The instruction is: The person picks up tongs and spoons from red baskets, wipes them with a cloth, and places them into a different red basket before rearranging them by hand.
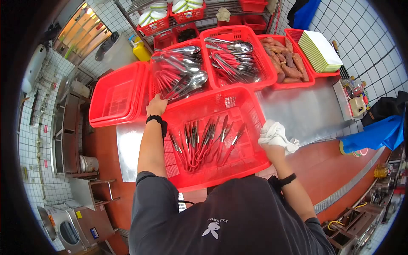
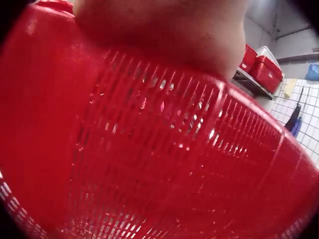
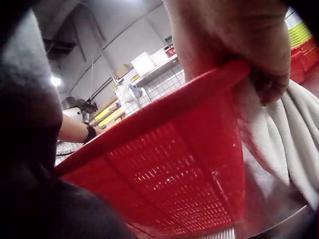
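A large red plastic basket (image 1: 251, 158), tilted in front of the person's body, holds several red-handled tongs (image 1: 205, 142) lying in a loose row. The left hand (image 1: 156, 106) grips its far left corner; in the left wrist view, that hand's skin (image 2: 164, 35) overlaps the slotted basket wall (image 2: 149, 149). At the right side, the right hand (image 1: 274, 152) holds the rim together with a bunched white cloth (image 1: 275, 134). Curled fingers and the hanging cloth (image 3: 279, 134) show at the basket's corner in the right wrist view, where the right hand (image 3: 239, 40) lies over the rim.
Behind stand two red baskets of metal ladles and red-handled utensils (image 1: 182, 76) (image 1: 233, 59), a red basket of sweet potatoes (image 1: 289, 61) and stacked green-and-white trays (image 1: 321, 51). Empty red trays (image 1: 117, 93) are stacked at left. A steel table (image 1: 297, 106) extends right.
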Available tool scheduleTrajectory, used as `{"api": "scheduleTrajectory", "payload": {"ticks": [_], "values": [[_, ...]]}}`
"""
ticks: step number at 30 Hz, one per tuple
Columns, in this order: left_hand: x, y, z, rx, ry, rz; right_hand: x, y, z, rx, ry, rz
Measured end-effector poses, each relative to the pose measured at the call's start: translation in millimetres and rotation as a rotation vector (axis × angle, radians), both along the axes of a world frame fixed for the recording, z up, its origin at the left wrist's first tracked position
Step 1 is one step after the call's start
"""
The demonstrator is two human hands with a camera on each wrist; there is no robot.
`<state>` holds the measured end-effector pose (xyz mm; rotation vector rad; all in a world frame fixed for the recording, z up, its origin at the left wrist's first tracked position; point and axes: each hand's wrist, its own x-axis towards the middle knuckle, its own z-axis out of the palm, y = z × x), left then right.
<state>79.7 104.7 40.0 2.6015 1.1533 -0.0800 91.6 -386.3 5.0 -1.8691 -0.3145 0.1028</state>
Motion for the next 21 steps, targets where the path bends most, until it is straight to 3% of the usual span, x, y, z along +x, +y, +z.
{"api": "scheduleTrajectory", "payload": {"ticks": [18, 21], "values": [[-3.2, 12.3, -12.1, -0.032, -0.013, -0.024, -5.0, 8.7, 32.6, -0.256, -0.096, -0.03], [-2.3, 13.1, -12.8, -0.02, -0.002, -0.035, -6.2, 9.8, 45.8, -0.193, -0.012, 0.009]]}}
